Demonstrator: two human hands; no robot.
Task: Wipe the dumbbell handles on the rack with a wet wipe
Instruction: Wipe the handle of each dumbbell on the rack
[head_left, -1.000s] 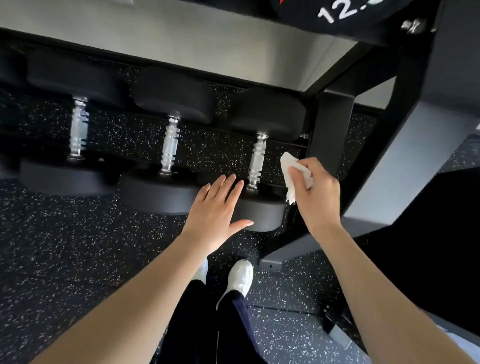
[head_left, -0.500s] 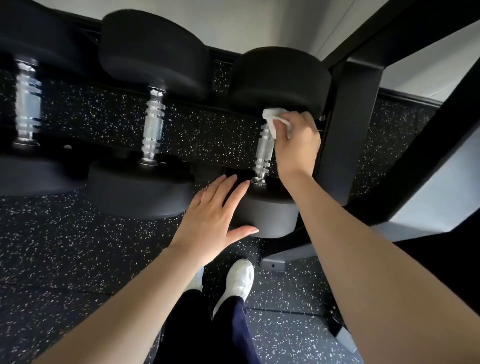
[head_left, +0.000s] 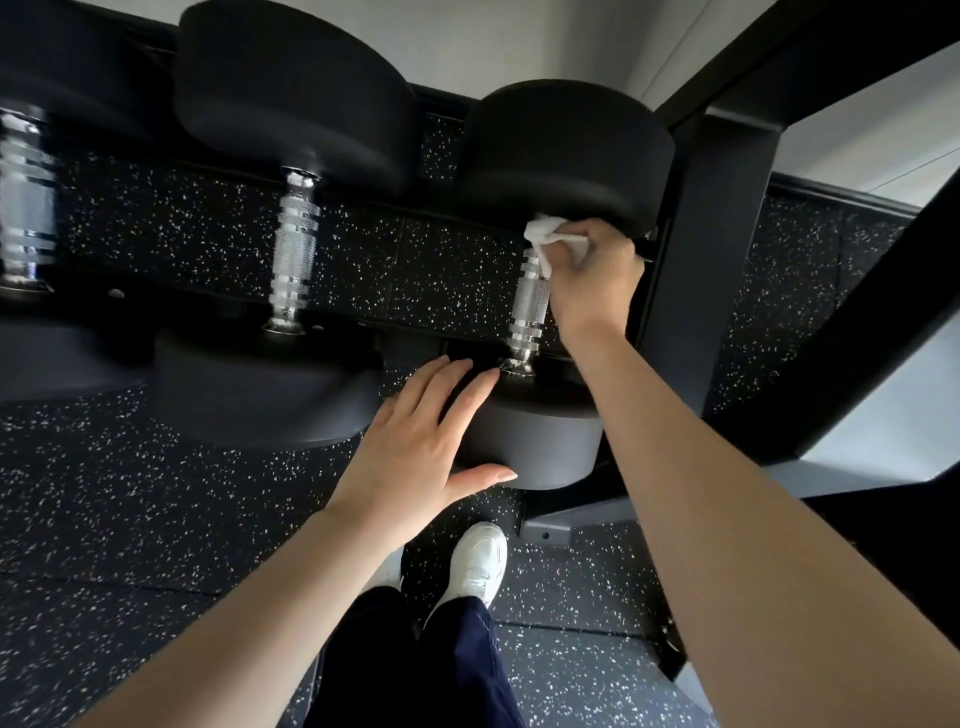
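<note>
A white wet wipe (head_left: 550, 239) was bunched against the far end of a knurled chrome handle (head_left: 530, 306), right where the handle met the dumbbell's rear black head (head_left: 566, 150). The right hand (head_left: 592, 280) gripped the wipe, fingers curled around it and pressing it to the metal. This dumbbell sat at the right end of the rack (head_left: 711, 249), just beside a black upright post. Its near head (head_left: 540, 441) faced the viewer, and the left hand (head_left: 415, 447) rested flat on that head — fingers straight and spread, thumb out along the lower edge. The two hands were apart, one at each end of the same dumbbell. To the left, a second dumbbell (head_left: 296, 249) lay parallel, and a third handle (head_left: 26, 197) showed blurred at the frame's edge. Below — speckled black rubber flooring (head_left: 104, 519), dark trousers (head_left: 415, 665) and a white shoe (head_left: 478, 561).
</note>
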